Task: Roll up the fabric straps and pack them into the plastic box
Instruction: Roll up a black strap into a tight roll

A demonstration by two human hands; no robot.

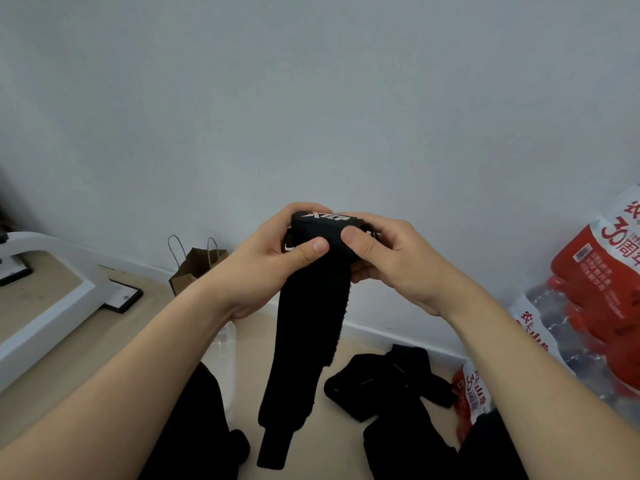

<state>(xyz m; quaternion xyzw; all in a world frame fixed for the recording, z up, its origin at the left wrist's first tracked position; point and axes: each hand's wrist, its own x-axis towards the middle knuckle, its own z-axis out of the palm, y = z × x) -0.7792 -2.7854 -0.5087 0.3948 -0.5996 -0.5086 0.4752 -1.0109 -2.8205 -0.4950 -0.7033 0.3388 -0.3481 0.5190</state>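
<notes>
Strap (304,341) of black fabric, its top end bunched between both hands and bearing white lettering, the rest hanging straight down from the fingers with a narrower tab at its foot. The left hand (263,265) grips the bunched end from one side: its thumb (313,245) is pressed onto the near face and its fingers are curled over the top. The right hand (405,268) clamps the same end from the other side, thumb (353,235) flat on the fabric just beside the left thumb, its fingers wrapped behind. The two thumbs nearly touch.

Below the left wrist, partly hidden by the forearm, stands a clear plastic box (223,344); what it holds cannot be made out. Under the right hand, well below the fingers, more black straps (391,379) lie in a loose heap on the pale floor (45,386).

Beyond the left hand a brown paper bag (194,270) with twine handles stands against the wall (311,98) — further to that side, a white frame (52,306) rests on the floor. Out past the right hand, red-wrapped packs of bottled water (595,292) are stacked by the wall.
</notes>
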